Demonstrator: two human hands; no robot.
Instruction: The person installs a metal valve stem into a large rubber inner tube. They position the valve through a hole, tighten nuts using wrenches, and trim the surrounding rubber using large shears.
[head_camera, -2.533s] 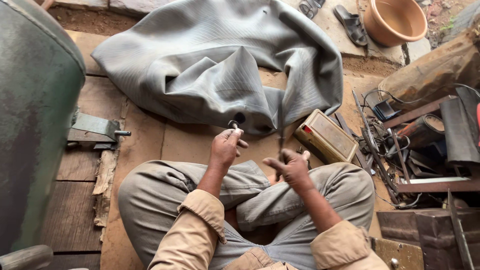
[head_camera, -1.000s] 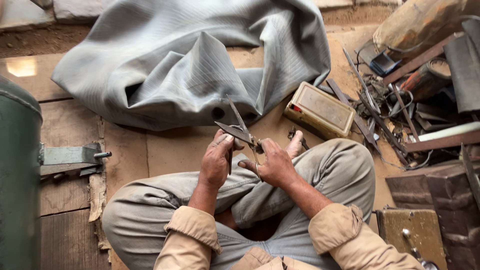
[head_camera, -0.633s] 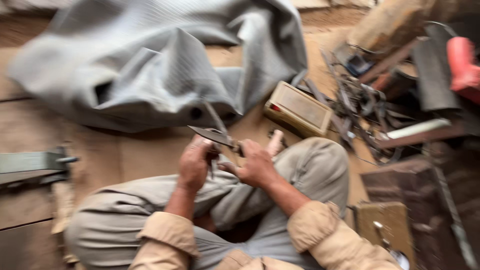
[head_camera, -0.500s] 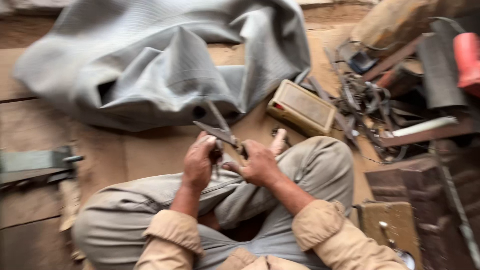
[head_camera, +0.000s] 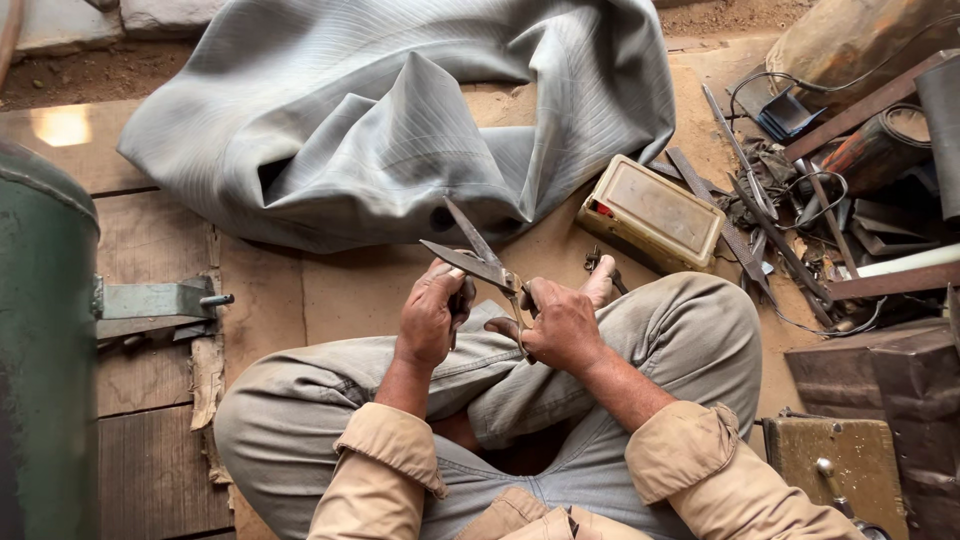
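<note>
Two hands (head_camera: 495, 320) on open scissors (head_camera: 478, 258)

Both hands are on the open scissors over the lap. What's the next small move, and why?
Probably carry the scissors forward to the edge of the grey rubber sheet. The blades stand open with nothing between them, both the left hand and right hand already hold them, and the sheet lies just beyond the tips.

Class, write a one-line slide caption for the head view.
Seated cross-legged, both hands hold open scissors before a grey inner tube.
</note>
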